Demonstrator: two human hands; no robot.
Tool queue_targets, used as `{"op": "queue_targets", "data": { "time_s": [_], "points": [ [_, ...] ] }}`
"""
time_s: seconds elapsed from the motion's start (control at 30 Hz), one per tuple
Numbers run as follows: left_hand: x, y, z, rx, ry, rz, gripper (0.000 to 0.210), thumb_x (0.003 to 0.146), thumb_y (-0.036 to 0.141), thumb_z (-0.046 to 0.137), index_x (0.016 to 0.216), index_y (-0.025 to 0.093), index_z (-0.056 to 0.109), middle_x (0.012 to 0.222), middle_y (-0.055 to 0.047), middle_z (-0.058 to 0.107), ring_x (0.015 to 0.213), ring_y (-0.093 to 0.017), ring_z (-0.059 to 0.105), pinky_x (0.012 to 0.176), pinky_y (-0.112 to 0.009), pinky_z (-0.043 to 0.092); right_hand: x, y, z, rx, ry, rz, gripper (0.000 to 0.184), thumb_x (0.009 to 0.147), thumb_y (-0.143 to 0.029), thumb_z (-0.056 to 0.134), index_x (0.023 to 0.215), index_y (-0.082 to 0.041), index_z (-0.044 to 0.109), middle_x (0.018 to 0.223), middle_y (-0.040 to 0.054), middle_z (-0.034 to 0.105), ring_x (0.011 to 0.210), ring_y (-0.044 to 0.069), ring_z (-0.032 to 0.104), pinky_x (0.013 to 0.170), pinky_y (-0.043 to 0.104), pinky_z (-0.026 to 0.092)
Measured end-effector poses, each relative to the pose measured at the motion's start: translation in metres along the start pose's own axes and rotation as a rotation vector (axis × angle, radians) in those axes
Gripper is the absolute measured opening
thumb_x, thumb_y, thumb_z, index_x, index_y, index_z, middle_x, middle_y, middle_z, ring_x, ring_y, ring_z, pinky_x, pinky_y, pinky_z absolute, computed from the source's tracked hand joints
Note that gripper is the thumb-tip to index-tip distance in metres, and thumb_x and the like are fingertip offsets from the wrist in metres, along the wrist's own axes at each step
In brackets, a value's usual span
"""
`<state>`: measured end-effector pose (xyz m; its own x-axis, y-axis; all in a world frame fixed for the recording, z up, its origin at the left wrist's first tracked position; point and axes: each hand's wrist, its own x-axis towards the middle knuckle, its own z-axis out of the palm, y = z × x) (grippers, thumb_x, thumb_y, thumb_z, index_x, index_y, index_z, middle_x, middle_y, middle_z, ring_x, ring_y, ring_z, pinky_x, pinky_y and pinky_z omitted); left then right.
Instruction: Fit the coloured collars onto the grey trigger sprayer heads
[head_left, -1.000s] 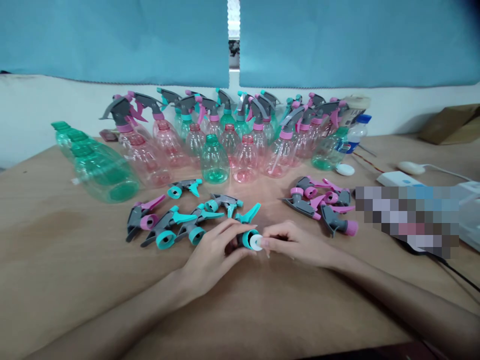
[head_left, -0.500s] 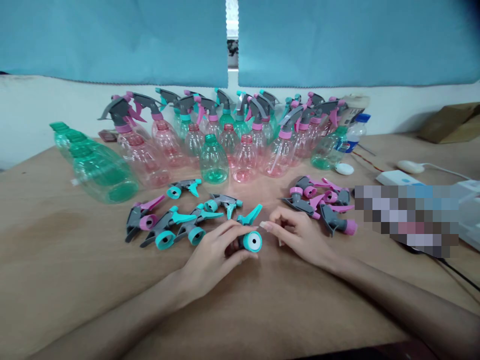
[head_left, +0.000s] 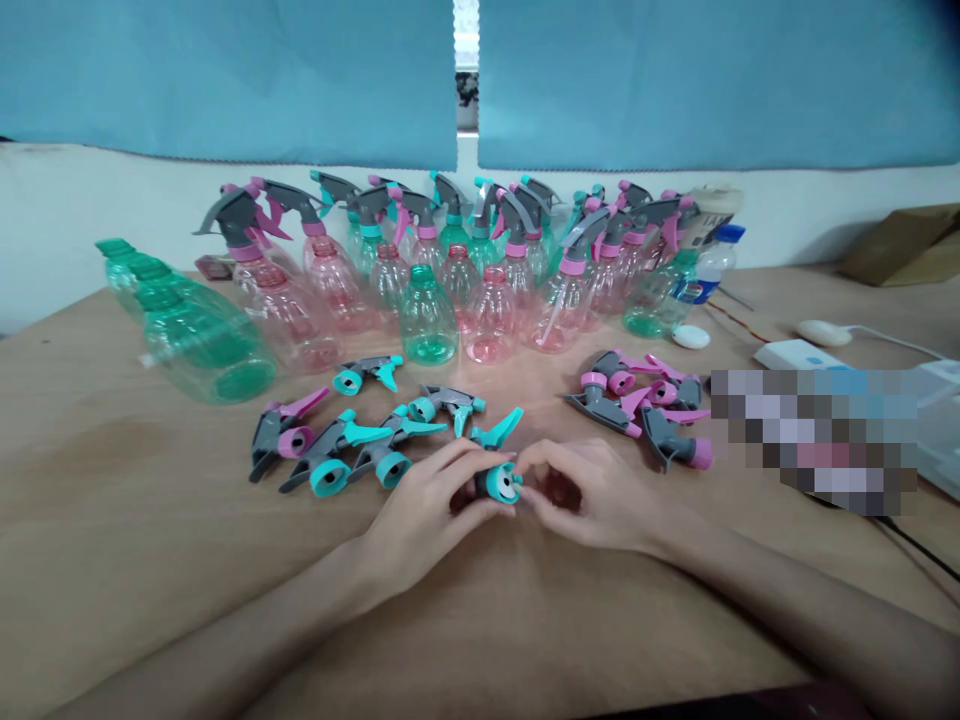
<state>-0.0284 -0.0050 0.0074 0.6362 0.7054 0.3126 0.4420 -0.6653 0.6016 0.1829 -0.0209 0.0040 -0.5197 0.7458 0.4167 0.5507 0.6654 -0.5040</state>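
Left grip point(head_left: 424, 500) on spray head point(head_left: 482, 485), white disc point(head_left: 508, 493) in collar point(head_left: 492, 484)

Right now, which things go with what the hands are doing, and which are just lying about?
Seem part of it:
- spray head in the left hand
- loose spray heads
- spray bottles

Probably just lying about:
- blue-capped bottle
- brown box
- white corded thing
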Motion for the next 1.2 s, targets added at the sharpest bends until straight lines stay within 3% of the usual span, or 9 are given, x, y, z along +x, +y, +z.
{"op": "queue_targets", "data": {
  "time_s": [0.7, 1.2],
  "points": [
    [-0.001, -0.002, 0.003, 0.013, 0.042, 0.071, 0.026, 0.082, 0.017, 0.065, 0.107, 0.018, 0.057, 0.096, -0.002, 0.055, 0.067, -0.010, 0.051, 0.063, -0.022, 0.047, 0.001, -0.001, 0.009, 0.032, 0.050, 0.018, 0.016, 0.074, -0.015, 0.056, 0.090, -0.017, 0.056, 0.058, -0.0068, 0.055, 0.046, 0.006, 0.048, 0.049, 0.019, 0.036],
    [0.002, -0.001, 0.003, -0.010, 0.015, 0.049, 0.020, 0.086, 0.020, 0.060, 0.106, 0.019, 0.058, 0.096, -0.002, 0.055, 0.067, -0.010, 0.052, 0.063, -0.024, 0.049, 0.004, -0.004, 0.013, 0.013, 0.136, -0.019, 0.009, 0.082, -0.022, 0.058, 0.088, -0.016, 0.060, 0.058, -0.0044, 0.056, 0.047, 0.007, 0.050, 0.047, 0.018, 0.036]
  ]
}}
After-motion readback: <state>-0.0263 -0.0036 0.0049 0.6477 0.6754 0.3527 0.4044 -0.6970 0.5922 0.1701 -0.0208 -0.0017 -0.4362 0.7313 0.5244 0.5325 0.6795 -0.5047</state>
